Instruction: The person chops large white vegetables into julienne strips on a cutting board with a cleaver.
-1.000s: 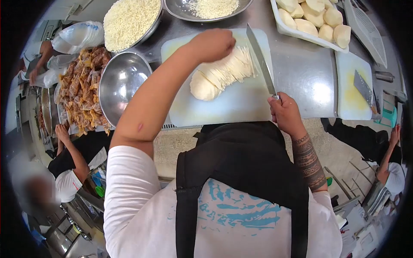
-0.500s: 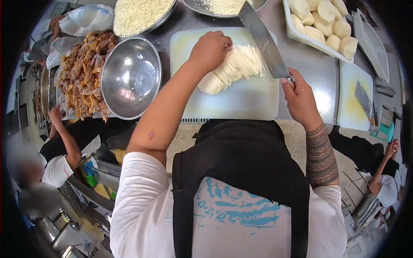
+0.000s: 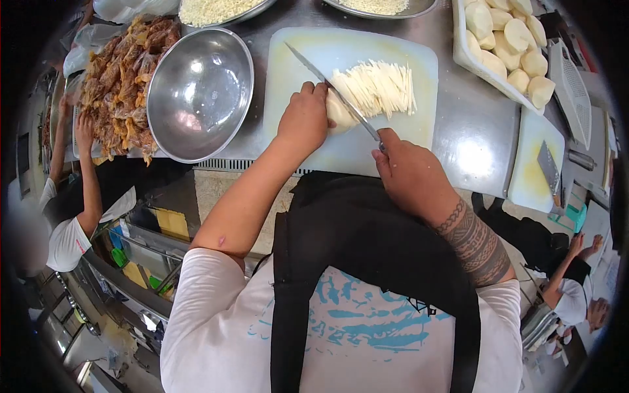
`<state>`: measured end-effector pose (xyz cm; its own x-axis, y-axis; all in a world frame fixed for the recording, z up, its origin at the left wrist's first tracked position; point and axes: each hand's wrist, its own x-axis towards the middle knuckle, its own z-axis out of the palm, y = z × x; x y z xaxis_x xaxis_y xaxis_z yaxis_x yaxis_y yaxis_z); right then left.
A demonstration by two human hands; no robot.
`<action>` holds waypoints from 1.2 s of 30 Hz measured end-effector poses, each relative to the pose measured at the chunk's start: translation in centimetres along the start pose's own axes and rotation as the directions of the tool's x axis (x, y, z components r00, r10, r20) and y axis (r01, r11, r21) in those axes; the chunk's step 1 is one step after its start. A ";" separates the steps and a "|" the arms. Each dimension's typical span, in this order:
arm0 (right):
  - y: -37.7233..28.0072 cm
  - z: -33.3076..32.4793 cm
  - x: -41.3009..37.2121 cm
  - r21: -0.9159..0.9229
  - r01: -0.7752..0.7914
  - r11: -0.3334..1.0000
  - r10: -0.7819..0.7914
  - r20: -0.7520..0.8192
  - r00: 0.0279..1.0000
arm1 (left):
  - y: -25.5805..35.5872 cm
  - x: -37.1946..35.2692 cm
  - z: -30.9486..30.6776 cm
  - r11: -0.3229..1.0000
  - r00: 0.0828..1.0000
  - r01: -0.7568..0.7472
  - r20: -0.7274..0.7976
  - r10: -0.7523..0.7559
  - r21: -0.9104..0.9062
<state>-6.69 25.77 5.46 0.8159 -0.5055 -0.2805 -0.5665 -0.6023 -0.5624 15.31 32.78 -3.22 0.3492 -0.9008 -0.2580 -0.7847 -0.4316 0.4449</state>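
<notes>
My left hand [image 3: 305, 118] is closed on the uncut part of a pale peeled vegetable [image 3: 339, 115] at the middle of the white cutting board [image 3: 393, 141]. In my right hand [image 3: 409, 165] is the handle of a large knife [image 3: 357, 112]. Its blade points up and left, edge-on to the view, between the uncut part and a fanned pile of thin pale strips [image 3: 380, 87]. My left fingertips are close beside the blade.
An empty steel bowl [image 3: 200, 95] stands left of the board, beside a heap of brown marinated meat [image 3: 124, 88]. Peeled vegetables fill a white tray [image 3: 501, 82] at upper right. Another knife [image 3: 549, 165] lies on a second board [image 3: 524, 187]. Co-workers are on both sides.
The knife has moved left from beyond the strips to the uncut part, its blade now turned edge-on. My left hand has shifted down and left. The view has shifted slightly.
</notes>
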 end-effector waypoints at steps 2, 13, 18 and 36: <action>0.6 1.4 0.7 0.004 -0.019 1.000 0.019 0.001 1.000 | -0.1 -0.2 0.2 0.999 0.998 -0.024 -0.060 0.022 -0.033; 2.0 5.6 3.4 -0.061 -0.037 0.997 0.035 -0.035 0.999 | -0.9 -0.2 0.7 0.996 0.996 -0.077 -0.050 0.074 -0.045; -0.5 3.7 1.6 -0.030 -0.008 1.000 0.006 -0.082 0.997 | -0.9 -0.3 0.5 0.996 0.995 -0.088 -0.052 0.087 -0.028; 0.7 5.6 3.1 0.003 0.027 1.000 -0.027 -0.128 0.991 | -1.1 -0.5 0.9 0.996 0.995 -0.081 -0.063 0.079 -0.028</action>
<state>-3.91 27.21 -0.16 0.8093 -0.5640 -0.1638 -0.5438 -0.6142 -0.5718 15.54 33.77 -4.31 0.3172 -0.9334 -0.1678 -0.7960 -0.3582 0.4880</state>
